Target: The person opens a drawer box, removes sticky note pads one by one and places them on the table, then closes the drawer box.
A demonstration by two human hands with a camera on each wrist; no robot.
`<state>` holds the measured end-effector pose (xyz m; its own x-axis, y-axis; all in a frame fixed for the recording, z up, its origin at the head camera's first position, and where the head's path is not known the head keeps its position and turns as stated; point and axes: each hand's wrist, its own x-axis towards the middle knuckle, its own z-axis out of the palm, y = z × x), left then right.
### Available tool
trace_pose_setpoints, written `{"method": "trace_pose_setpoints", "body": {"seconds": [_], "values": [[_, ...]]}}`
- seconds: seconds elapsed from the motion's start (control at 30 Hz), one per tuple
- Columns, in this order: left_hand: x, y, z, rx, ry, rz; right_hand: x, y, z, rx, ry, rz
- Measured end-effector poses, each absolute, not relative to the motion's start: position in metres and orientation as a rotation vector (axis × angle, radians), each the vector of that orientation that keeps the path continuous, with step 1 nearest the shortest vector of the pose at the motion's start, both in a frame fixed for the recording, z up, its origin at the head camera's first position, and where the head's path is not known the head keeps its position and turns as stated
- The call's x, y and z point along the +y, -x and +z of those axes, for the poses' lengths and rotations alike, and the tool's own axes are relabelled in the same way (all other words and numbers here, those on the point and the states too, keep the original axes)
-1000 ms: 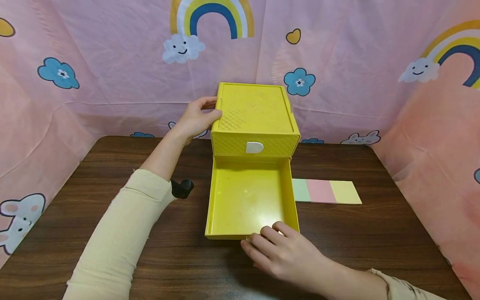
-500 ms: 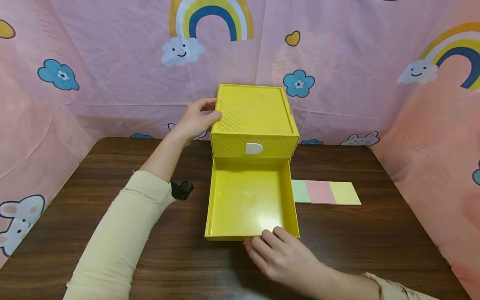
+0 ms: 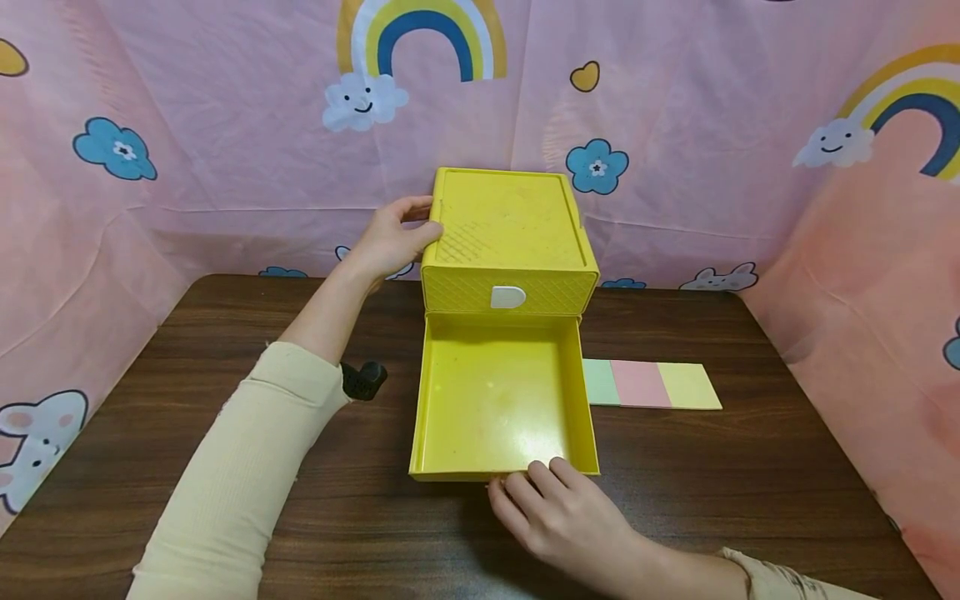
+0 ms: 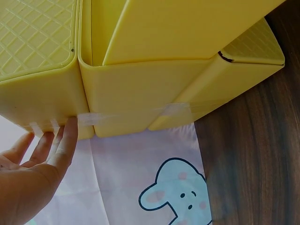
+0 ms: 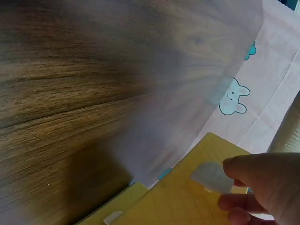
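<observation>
A yellow plastic drawer unit [image 3: 513, 221] stands at the back middle of the table, its tiers stacked, as the left wrist view shows. Its middle drawer [image 3: 487, 400] is pulled far out and has nothing in it. My left hand [image 3: 390, 237] rests against the unit's upper left side, fingers extended along the wall and thumb at the top edge. At the drawer's front right, my right hand [image 3: 566, 512] holds the front edge. In the right wrist view the thumb is at the white handle [image 5: 213, 177] with the other fingers curled beside it.
A strip of pastel sticky notes [image 3: 641, 383] in green, pink and yellow lies right of the drawer, its left end hidden behind the drawer wall. A patterned pink cloth [image 3: 285, 167] surrounds the dark wooden table [image 3: 360, 517]. The top drawer's white handle [image 3: 508, 297] faces forward.
My right hand has shifted slightly right and down along the drawer's front edge. The drawer stays pulled out, and my left hand keeps its place on the unit.
</observation>
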<state>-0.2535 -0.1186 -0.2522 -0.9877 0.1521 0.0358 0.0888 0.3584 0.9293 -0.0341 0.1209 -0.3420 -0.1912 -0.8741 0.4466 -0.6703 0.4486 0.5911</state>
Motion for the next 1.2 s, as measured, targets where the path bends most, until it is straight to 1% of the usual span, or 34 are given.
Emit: {"method": "trace_pose_setpoints", "body": {"seconds": [0.43,1.2], "values": [[-0.1188,0.2537,-0.2525,2.518,-0.232,1.752,0.1170,0.0330,-0.3351,-1.865,-1.270,-0.312],[-0.1179,0.2546,-0.2529,2.524,-0.213,1.743,0.1165,0.0413,-0.3396,-1.827,-1.294,-0.258]]}}
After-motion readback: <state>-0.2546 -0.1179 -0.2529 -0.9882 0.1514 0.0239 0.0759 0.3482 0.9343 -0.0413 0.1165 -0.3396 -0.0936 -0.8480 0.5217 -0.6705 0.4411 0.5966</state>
